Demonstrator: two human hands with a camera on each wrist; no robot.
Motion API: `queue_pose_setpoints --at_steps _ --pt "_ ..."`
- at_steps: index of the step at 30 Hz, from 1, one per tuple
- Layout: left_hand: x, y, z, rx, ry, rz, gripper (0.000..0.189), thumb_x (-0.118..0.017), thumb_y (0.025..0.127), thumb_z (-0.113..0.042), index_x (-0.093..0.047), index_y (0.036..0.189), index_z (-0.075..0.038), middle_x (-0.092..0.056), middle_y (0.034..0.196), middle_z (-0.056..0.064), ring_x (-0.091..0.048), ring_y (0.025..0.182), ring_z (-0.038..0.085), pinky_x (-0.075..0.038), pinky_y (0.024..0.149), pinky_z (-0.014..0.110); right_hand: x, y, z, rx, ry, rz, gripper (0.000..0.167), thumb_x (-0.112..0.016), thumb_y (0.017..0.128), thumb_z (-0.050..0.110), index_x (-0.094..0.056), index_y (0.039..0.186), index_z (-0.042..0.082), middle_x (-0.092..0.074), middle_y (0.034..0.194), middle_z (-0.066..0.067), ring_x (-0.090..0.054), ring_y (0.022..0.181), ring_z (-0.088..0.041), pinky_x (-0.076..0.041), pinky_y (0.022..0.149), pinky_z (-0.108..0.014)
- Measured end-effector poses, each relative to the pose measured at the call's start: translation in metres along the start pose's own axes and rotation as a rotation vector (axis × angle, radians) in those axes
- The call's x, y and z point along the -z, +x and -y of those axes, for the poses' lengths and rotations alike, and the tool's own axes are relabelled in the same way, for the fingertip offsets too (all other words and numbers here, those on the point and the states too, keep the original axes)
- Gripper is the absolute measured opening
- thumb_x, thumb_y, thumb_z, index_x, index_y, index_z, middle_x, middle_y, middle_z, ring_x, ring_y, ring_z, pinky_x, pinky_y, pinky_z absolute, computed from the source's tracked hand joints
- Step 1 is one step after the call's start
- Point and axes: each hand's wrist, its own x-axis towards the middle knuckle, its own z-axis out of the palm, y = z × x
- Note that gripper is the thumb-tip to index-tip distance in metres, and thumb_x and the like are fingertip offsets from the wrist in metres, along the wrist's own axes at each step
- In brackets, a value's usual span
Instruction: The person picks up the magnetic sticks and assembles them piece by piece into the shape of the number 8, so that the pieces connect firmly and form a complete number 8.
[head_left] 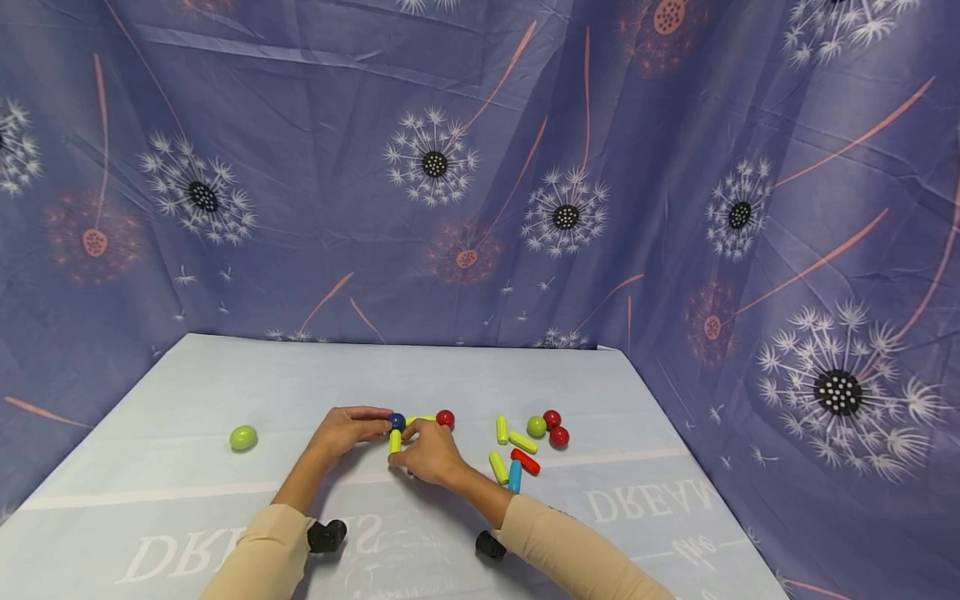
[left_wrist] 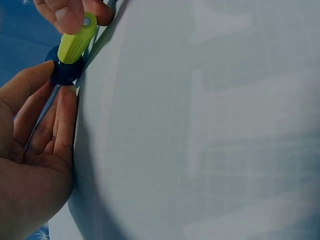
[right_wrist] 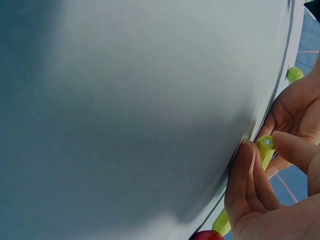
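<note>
My left hand (head_left: 347,432) holds a dark blue ball (left_wrist: 65,75) at its fingertips, low over the cloth. A short yellow-green rod (head_left: 395,442) with a silvery spot in its end meets the ball and points toward me. Thumb and fingers of my right hand (head_left: 432,452) pinch that rod's near end, which also shows in the right wrist view. From the blue ball a second yellow-green rod (head_left: 420,419) runs right to a red ball (head_left: 446,418). Part of this second rod is hidden behind my right hand.
Right of my hands lie loose yellow-green rods (head_left: 502,429), a red rod (head_left: 526,462), a blue rod (head_left: 515,477), a green ball (head_left: 536,426) and two red balls (head_left: 558,437). Another green ball (head_left: 243,437) sits far left. A patterned curtain (head_left: 337,208) hangs behind the table (head_left: 225,375).
</note>
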Motion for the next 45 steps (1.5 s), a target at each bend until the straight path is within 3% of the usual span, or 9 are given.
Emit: queue_pose_setpoints --at_steps 24,29,37,41,45 --pt "0.000 -0.001 0.000 0.011 0.004 0.000 0.037 -0.076 0.090 -0.012 -0.070 0.122 0.006 -0.070 0.124 0.022 -0.072 0.102 0.017 -0.059 0.086 0.030 0.003 -0.002 0.003 -0.023 0.037 0.020 0.038 -0.085 0.081 0.016 -0.066 0.109 -0.002 -0.069 0.061 -0.006 -0.065 0.050 -0.016 -0.047 0.047 -0.025" --pt "0.000 -0.001 0.000 0.005 -0.005 0.012 0.037 -0.076 0.090 -0.012 -0.070 0.122 0.006 -0.070 0.125 0.022 -0.072 0.102 0.018 -0.059 0.087 0.030 0.009 0.001 0.002 -0.001 -0.003 0.025 0.040 -0.085 0.081 0.019 -0.067 0.109 -0.002 -0.071 0.064 -0.003 -0.067 0.053 -0.015 -0.048 0.050 -0.025" --pt "0.002 -0.002 0.000 0.017 0.008 0.010 0.037 -0.077 0.089 -0.013 -0.071 0.121 0.005 -0.072 0.121 0.021 -0.073 0.097 0.016 -0.059 0.088 0.033 0.028 0.016 0.003 0.067 -0.065 -0.073 0.033 -0.084 0.083 0.020 -0.072 0.110 0.004 -0.074 0.078 -0.001 -0.063 0.062 -0.009 -0.049 0.055 -0.025" --pt "0.002 -0.001 -0.001 0.016 0.010 0.002 0.037 -0.078 0.089 -0.013 -0.071 0.121 0.005 -0.074 0.117 0.019 -0.073 0.094 0.015 -0.059 0.087 0.034 0.038 0.025 0.002 0.078 -0.066 -0.128 0.033 -0.086 0.080 0.019 -0.074 0.110 0.010 -0.076 0.082 -0.002 -0.064 0.068 -0.011 -0.049 0.062 -0.025" --pt "0.001 0.000 -0.001 0.026 0.023 0.001 0.037 -0.078 0.089 -0.014 -0.072 0.121 0.003 -0.074 0.118 0.017 -0.073 0.094 0.013 -0.059 0.087 0.034 0.049 0.033 0.001 0.064 -0.079 -0.163 0.036 -0.087 0.079 0.022 -0.075 0.113 0.014 -0.076 0.097 -0.009 -0.067 0.082 -0.019 -0.053 0.072 -0.031"
